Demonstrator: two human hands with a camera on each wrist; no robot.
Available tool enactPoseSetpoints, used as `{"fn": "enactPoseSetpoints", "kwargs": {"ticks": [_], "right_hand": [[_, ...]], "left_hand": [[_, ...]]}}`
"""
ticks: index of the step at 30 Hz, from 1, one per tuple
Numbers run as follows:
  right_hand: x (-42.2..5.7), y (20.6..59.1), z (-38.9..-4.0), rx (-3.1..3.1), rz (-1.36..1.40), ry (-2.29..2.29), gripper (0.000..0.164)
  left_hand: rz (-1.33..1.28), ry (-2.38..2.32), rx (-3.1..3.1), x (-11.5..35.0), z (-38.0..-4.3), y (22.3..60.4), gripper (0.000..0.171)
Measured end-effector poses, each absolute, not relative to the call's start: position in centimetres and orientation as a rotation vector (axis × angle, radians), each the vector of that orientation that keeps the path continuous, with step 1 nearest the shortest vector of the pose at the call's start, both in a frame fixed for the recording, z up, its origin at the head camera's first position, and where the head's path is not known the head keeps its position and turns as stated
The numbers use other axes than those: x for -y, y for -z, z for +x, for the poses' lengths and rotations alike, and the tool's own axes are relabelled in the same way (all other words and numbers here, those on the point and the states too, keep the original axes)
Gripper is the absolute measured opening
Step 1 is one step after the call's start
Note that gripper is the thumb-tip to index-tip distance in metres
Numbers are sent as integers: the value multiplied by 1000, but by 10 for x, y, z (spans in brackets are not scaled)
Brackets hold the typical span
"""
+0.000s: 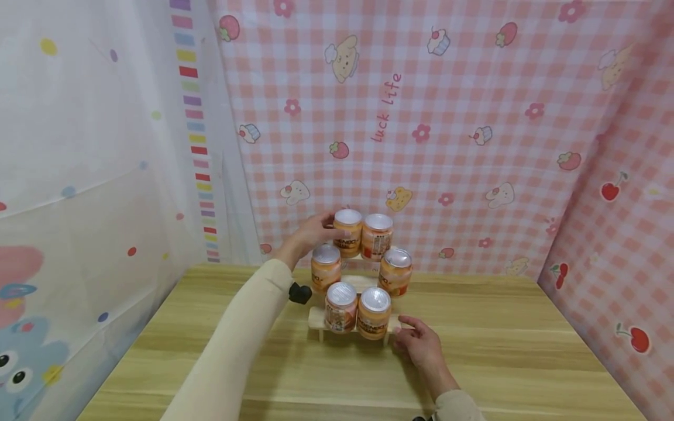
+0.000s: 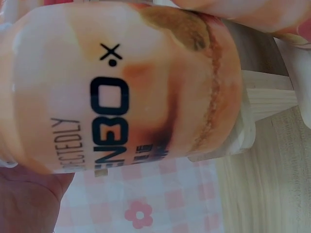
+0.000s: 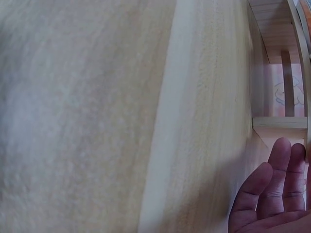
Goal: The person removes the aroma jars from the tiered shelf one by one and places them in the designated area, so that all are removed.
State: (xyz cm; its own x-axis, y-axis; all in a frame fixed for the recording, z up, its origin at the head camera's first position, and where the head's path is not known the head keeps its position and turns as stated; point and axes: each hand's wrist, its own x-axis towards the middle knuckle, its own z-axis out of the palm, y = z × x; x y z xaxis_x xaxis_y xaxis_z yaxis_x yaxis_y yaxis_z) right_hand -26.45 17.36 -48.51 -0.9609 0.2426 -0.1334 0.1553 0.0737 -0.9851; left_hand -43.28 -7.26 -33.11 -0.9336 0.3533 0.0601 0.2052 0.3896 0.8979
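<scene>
A stepped wooden stand (image 1: 316, 318) carries orange cans with silver lids, two at each of three levels. My left hand (image 1: 316, 230) holds the upper-left can (image 1: 347, 234) from its left side, fingers behind and thumb across the front. The can's printed label fills much of the left wrist view, with part of the hand (image 2: 29, 199) at the lower left. Beside it stands the upper-right can (image 1: 376, 237). My right hand (image 1: 423, 349) pinches the right end of the lowest step. In the right wrist view its other fingers (image 3: 274, 182) lie loosely under the step.
The middle level holds a left can (image 1: 326, 269) and a right can (image 1: 396, 272). On the lowest step stand a left can (image 1: 341, 308) and a right can (image 1: 374, 314). A pink checked cloth (image 1: 463, 169) hangs close behind the wooden table (image 1: 500, 351).
</scene>
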Motion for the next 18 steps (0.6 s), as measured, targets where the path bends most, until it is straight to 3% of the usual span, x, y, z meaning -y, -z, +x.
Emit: {"fn": "enactPoseSetpoints", "kwargs": {"ticks": [10, 18], "right_hand": [[-172, 485, -264, 2245, -410, -2070, 39], [-173, 484, -264, 2243, -428, -2076, 40]], "left_hand": [[504, -1689, -2516, 76, -433, 329, 72], [553, -1833, -2563, 103, -427, 304, 63]]}}
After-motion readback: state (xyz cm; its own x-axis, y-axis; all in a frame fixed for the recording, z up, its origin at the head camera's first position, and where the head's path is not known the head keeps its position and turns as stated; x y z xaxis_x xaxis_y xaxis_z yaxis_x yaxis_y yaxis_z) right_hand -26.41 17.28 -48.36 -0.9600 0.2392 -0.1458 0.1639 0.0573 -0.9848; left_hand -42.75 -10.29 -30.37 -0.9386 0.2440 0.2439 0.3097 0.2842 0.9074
